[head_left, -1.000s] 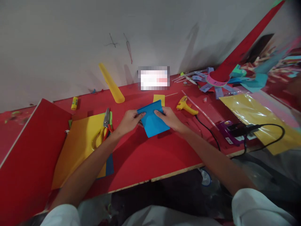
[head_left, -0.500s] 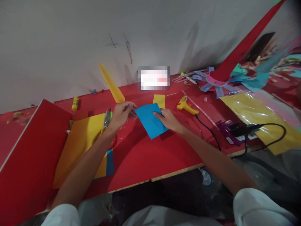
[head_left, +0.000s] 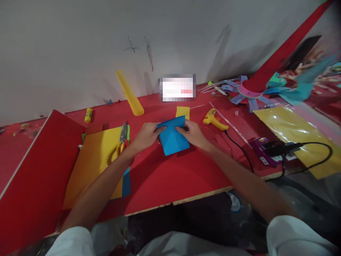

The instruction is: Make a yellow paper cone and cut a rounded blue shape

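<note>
A blue sheet of paper (head_left: 174, 142) is held above the red table (head_left: 170, 177), its top edge bent over in a narrow fold. My left hand (head_left: 149, 135) grips its upper left corner, thumb on the near face. At the upper right corner my right hand (head_left: 194, 133) pinches it the same way, fingers behind the sheet. Just beyond the blue sheet lies a small yellow paper piece (head_left: 183, 112), partly covered by it. Under and beside my left forearm, scissors (head_left: 123, 133) rest on larger yellow sheets (head_left: 93, 156), with blue paper (head_left: 126, 183) showing beneath.
A yellow glue gun (head_left: 215, 120) lies right, its cord running to a purple power strip (head_left: 266, 151). Farther right are wrapped yellow sheets (head_left: 287, 131) and a red paper cone (head_left: 279, 53). A yellow rolled paper (head_left: 130, 94), a glue stick (head_left: 88, 115) and a red board (head_left: 39, 177) stand left.
My left hand has moved right and taken hold of the blue paper's left corner. The sheet has turned, and its top edge is now folded over. The view has shifted slightly.
</note>
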Motion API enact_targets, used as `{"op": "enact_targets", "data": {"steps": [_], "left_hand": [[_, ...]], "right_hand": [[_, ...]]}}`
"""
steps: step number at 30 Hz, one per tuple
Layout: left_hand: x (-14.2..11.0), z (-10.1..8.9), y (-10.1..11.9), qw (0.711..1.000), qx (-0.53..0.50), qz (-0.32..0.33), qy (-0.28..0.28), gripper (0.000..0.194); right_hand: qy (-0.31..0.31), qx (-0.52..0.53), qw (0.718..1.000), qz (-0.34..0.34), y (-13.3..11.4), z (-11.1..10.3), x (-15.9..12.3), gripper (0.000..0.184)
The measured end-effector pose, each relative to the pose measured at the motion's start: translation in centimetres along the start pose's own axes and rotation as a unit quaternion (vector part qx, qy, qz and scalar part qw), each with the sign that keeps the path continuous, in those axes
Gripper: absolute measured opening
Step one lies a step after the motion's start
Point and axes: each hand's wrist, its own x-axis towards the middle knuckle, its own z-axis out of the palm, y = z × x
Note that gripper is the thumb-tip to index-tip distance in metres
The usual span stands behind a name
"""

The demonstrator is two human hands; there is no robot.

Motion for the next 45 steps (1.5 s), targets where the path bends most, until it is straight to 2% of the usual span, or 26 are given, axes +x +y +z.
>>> {"op": "enact_targets", "data": {"steps": [4,7,9,12,15,17,19,22,26,30,33,37,41,45], "left_hand": [[-0.2,-1.3,-0.1,0.991,0.021,-0.048,-0.127,0.046],[-0.1,-0.9,-0.7,0.983,0.0,-0.064,-0.172,0.047],[0.1,-0.4,-1.2,0.987,-0.007,-0.046,-0.154,0.047],[0.5,0.1,-1.5,0.995,0.025,0.015,-0.091,0.047],[0.1,-0.1,-0.8,0.99,0.117,0.061,-0.049,0.04],[-0.7,-0.4,0.0,0.976,0.201,0.073,-0.036,0.031],[-1.6,-0.4,0.7,0.955,0.285,0.078,-0.038,0.026],[-2.7,0.1,1.5,0.93,0.352,0.086,-0.067,0.022],[-2.8,0.8,1.9,0.936,0.329,0.086,-0.085,0.024],[-2.3,-0.3,2.0,0.95,0.295,0.078,-0.062,0.029],[-2.1,-1.9,1.8,0.955,0.287,0.072,-0.023,0.029],[-2.2,-3.4,1.7,0.953,0.297,0.05,0.04,0.027],[-2.2,-2.6,2.5,0.941,0.322,0.024,0.102,0.027],[-1.7,-0.5,2.7,0.953,0.294,0.058,0.047,0.029]], "right_hand": [[-0.048,0.035,0.997,-0.043,-0.8,-0.3,0.1,0.035],[-0.102,0.008,0.993,-0.049,-1.2,-0.5,-0.1,0.04],[-0.108,-0.007,0.993,-0.04,-1.2,-0.5,-0.2,0.048],[-0.073,-0.016,0.997,-0.033,-0.9,-0.7,-0.1,0.05],[-0.059,-0.043,0.996,-0.046,-0.8,-0.8,0.0,0.045],[-0.066,-0.086,0.991,-0.083,-1.0,-0.6,-0.2,0.034],[-0.074,-0.144,0.978,-0.129,-1.2,-0.2,-0.6,0.022],[-0.097,-0.221,0.953,-0.184,-1.8,0.6,-1.5,0.026],[-0.122,-0.246,0.937,-0.214,-2.1,0.9,-2.1,0.035],[-0.069,-0.195,0.964,-0.165,-1.9,0.1,-1.7,0.038],[-0.012,-0.122,0.986,-0.11,-2.0,-0.8,-1.2,0.04],[0.033,-0.056,0.997,-0.038,-2.1,-0.9,-1.0,0.048],[0.045,-0.032,0.998,-0.017,-2.0,-0.2,-1.0,0.051],[0.016,-0.013,1.0,-0.015,-1.9,0.4,-1.2,0.052]]}}
